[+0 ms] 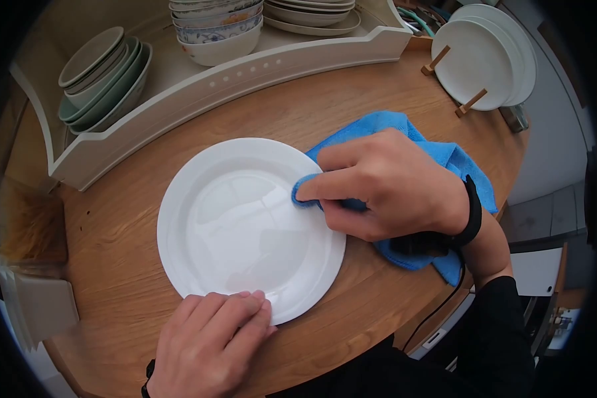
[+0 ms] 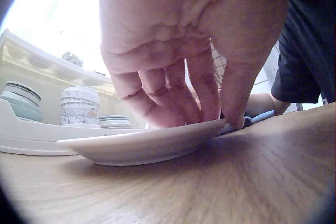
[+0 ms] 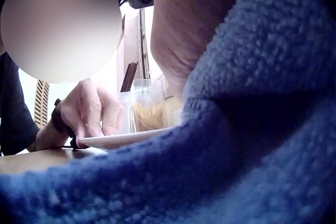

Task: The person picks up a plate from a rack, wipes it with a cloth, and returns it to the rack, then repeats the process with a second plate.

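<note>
A round white plate (image 1: 239, 225) lies on the wooden table. At its near rim my left hand (image 1: 215, 338) pinches the edge, fingers over the top and thumb at the outside, as the left wrist view shows. My right hand (image 1: 391, 186) grips a blue cloth (image 1: 391, 126), pressing a folded bit of it on the plate's right rim with the fingertips. The rest of the cloth spreads on the table under and behind that hand. In the right wrist view the cloth (image 3: 262, 145) fills much of the picture and hides the right fingertips.
Behind the plate stands a white raised-edge tray (image 1: 232, 76) with stacked green and white bowls (image 1: 106, 79), patterned bowls (image 1: 219, 40) and plates (image 1: 312, 16). White plates (image 1: 477, 63) stand in a wooden rack at the back right. Clear containers (image 1: 43, 298) sit at the left.
</note>
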Available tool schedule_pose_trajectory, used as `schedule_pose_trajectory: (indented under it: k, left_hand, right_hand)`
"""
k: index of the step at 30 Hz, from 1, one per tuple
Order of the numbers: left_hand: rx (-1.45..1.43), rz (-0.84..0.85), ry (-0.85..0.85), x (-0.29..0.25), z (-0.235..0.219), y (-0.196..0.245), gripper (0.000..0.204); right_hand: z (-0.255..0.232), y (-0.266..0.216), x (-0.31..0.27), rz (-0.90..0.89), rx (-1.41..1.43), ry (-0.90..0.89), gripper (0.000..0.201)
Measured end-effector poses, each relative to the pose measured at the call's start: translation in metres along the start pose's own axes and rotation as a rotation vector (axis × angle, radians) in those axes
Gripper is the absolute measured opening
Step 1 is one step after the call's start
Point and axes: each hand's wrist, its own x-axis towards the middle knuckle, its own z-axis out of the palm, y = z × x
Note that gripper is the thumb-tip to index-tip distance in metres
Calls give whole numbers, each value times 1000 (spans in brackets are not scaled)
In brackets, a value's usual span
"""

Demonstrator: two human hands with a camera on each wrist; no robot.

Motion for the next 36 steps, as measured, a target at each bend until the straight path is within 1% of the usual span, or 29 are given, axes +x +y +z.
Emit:
schedule_pose_trajectory:
  k: [2, 3, 5, 6, 8, 9, 12, 14, 18, 20, 21, 23, 24, 26, 27, 29, 30, 31, 33, 34, 36]
  left_hand:
    - [0, -8, -1, -1, -1, -1, 27]
    - [-4, -13, -6, 0, -2, -1, 27]
    - [-10, -15, -10, 1, -2, 0, 27]
    - [-9, -14, -15, 0, -2, 0, 26]
    - [-5, -16, -22, -1, -3, 0, 26]
    - [-1, -14, -25, -1, -3, 0, 26]
    - [2, -1, -32, 1, -2, 0, 25]
    - [5, 5, -41, 0, -4, 0, 26]
    - [-14, -2, -51, 1, -4, 1, 26]
    - [-19, -6, -54, 1, -5, 0, 26]
    - [-20, -6, -51, 1, -5, 0, 26]
    - [-22, -5, -46, 1, -5, 0, 26]
    - [-22, -9, -47, 1, -4, 0, 26]
    - [-19, -16, -51, 0, -4, -1, 26]
    - [-18, 2, -41, -1, -3, -2, 26]
    - [-19, 22, -28, 0, -5, -3, 26]
    - [-41, 22, -60, 0, -9, -3, 24]
    - [-63, 20, -96, 0, -11, -3, 22]
    - [-78, 4, -96, -1, -11, -2, 22]
    - [-95, -8, -91, 0, -11, -1, 23]
    - [-91, -4, -97, 1, -11, -1, 23]
  right_hand:
    - [-6, -1, 2, 7, 104, -106, 20]
    - [-9, -2, 4, 6, 103, -107, 20]
    - [-14, -4, 5, 65, 256, -217, 11]
    - [-13, -4, 4, 68, 257, -217, 11]
    - [-12, -4, 4, 2, 276, -239, 10]
    - [-12, -4, 5, 1, 274, -240, 10]
    - [-11, -2, 3, 27, 235, -207, 11]
    - [-7, -1, 3, 94, 44, -118, 15]
    - [-5, -2, 2, 108, 18, -73, 18]
    - [-9, -5, 3, 106, 52, -139, 18]
    - [-10, -5, 4, 105, 49, -139, 18]
    - [-13, -4, 4, 80, 192, -175, 18]
    - [-14, -4, 3, 82, 194, -175, 18]
    - [-15, -4, 4, 66, 300, -259, 18]
    - [-14, -3, 4, 63, 298, -259, 18]
    - [-10, 0, 1, -142, 414, -295, 22]
    - [-14, -4, 1, -114, 446, -351, 26]
    - [-17, -5, 1, -113, 451, -349, 26]
    - [-21, -5, 2, -92, 380, -403, 31]
    - [-22, -4, 2, -91, 380, -405, 31]
    - [-22, -3, 2, 4, 356, -333, 25]
